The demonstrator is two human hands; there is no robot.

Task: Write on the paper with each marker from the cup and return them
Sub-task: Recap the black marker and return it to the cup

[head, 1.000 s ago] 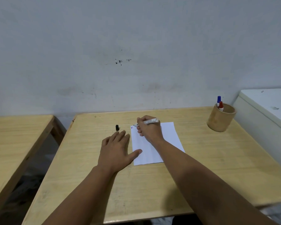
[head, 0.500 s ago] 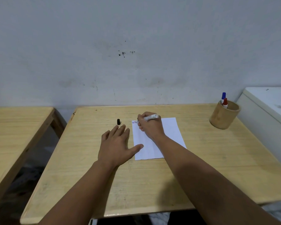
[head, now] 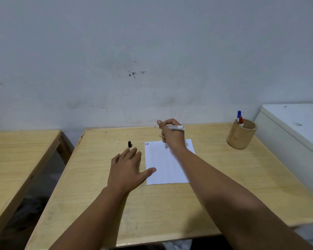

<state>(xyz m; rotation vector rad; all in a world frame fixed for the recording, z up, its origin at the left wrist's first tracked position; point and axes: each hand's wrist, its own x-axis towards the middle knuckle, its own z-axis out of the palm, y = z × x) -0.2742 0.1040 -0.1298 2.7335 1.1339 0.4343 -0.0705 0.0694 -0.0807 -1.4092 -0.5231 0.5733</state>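
- Fingers on my right hand are curled tight around a white marker, pinching it up near the writing end, barrel lying roughly level and pointing off to my right.
- That hand is lifted above the far edge of the paper, so the tip isn't touching the sheet. The tip itself is mostly hidden behind my fingers, can't really make it out.
- My left hand is flat on the table, palm down, fingers spread and holding nothing. My thumb reaches over onto the left edge of the paper.
- Paper sits in the middle of the table, plain white, with a few tiny marks in its far left corner: looks like red and blue strokes, too small to say more.
- 1 small black cap stands upright on the wood just beyond my left fingertips and left of the paper, not touching either.
- Round wooden cup is over at the far right corner, well apart from the paper. 2 markers stick up out of it, a blue-capped one and a red-capped one, leaning at the cup's left side.
- Second wooden table off to my left, and a white box thing right beside the cup.
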